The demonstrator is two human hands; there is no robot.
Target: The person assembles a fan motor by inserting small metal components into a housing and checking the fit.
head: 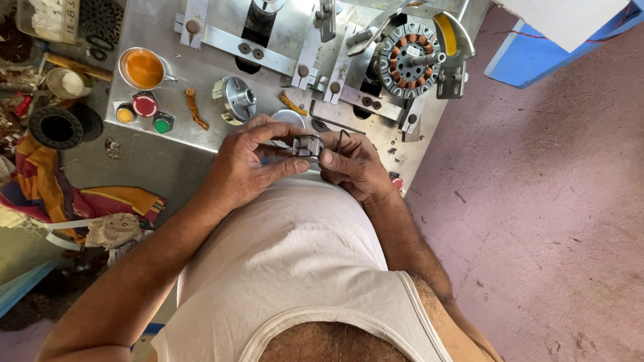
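Both hands meet just above the worktop's (179, 33) near edge, close to the person's belly. The left hand (243, 167) pinches a small grey metal part (306, 146) between thumb and fingers, and the right hand (351, 168) grips its other side. A bent black wire (343, 137) sticks up just beside the right fingers. Farther off sit a wound stator (409, 58), a cup of orange liquid (142, 68), and red (144, 104) and green (162, 124) buttons.

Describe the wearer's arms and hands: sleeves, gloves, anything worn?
Both arms are bare from shoulder to fingertip. No gloves on the left hand or right hand; no watch or rings visible. The only clothing is a white sleeveless undershirt with ribbed edging.
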